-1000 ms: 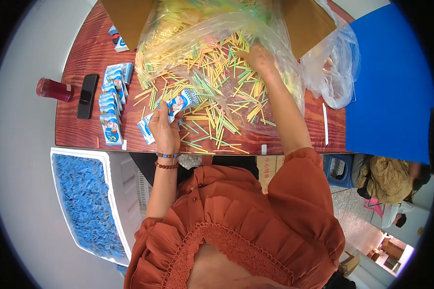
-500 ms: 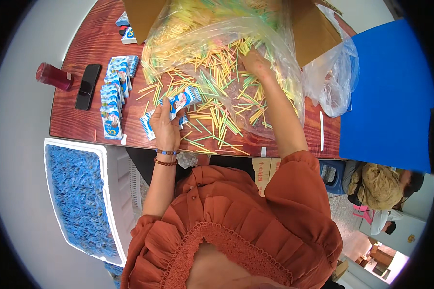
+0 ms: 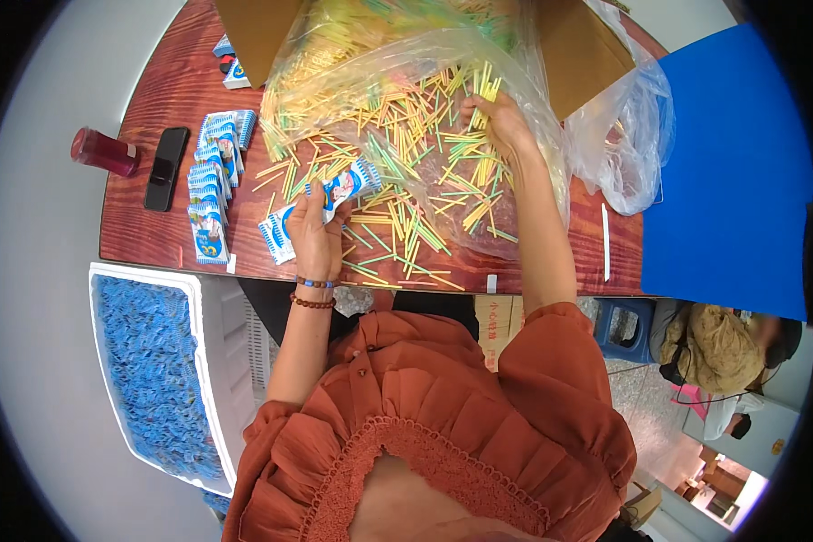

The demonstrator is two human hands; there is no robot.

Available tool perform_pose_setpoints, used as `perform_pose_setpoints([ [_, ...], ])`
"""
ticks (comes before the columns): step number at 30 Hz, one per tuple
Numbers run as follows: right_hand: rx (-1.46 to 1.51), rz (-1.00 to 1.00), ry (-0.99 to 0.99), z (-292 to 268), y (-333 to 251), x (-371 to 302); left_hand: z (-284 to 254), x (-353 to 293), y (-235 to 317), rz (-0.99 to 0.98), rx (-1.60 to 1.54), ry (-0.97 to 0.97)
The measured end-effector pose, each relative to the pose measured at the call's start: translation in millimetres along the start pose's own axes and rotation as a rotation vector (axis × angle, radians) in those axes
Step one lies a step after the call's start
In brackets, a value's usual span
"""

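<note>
My left hand [image 3: 313, 237] is closed on a blue-and-white packet [image 3: 343, 187], pinched by thumb and fingers, its far end tilted up to the right. Another packet of the same kind [image 3: 277, 237] shows under and left of that hand; whether it is gripped too I cannot tell. At the right of the pile, my right hand [image 3: 508, 126] is closed round a small bunch of thin yellow and green straws [image 3: 486, 87] that point upward. Loose straws [image 3: 411, 230] in yellow, green and pink lie between the hands, spilling from a clear plastic bag [image 3: 361, 77].
Overlapping packets [image 3: 210, 194] lie in a row at the left, beside a phone [image 3: 165, 169] and a red jar [image 3: 106, 152]. A white foam box [image 3: 199, 361] full of blue packets stands at lower left. Cardboard flaps [image 3: 583, 59] and a white plastic bag [image 3: 623, 149] are at the right.
My right hand has drawn slightly right and back out of the straw pile, with a bunch of straws now showing in it. My left hand has hardly moved.
</note>
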State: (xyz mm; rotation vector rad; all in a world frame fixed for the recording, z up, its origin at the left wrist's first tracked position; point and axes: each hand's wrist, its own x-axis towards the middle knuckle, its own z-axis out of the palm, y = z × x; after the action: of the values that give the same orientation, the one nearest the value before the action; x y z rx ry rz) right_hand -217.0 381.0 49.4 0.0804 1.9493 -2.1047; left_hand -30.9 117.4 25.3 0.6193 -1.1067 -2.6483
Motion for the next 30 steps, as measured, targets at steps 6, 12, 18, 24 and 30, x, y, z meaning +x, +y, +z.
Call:
perform_pose_setpoints([
  [6, 0.479, -0.135, -0.098, 29.9, 1.0, -20.8, 12.7, 6.2, -9.0, -0.009, -0.013, -0.069],
  [12, 0.643, -0.131, -0.140, 59.7, 10.8, -33.3, 14.2, 9.3, -16.8, -0.057, -0.010, -0.064],
  [18, -0.073, 0.010, 0.184, 41.2, 27.3, -17.1, 16.8, 6.7, -10.4, -0.060, 0.030, -0.038],
  [24, 0.250, -0.002, 0.117, 48.3, 17.4, -35.2, 19.0, 9.3, -16.5, -0.054, -0.017, -0.067],
  [30, 0.602, -0.552, -0.027, 122.4, -9.9, -95.1, 24.7, 6.2, -16.7, 0.006, -0.056, -0.118],
])
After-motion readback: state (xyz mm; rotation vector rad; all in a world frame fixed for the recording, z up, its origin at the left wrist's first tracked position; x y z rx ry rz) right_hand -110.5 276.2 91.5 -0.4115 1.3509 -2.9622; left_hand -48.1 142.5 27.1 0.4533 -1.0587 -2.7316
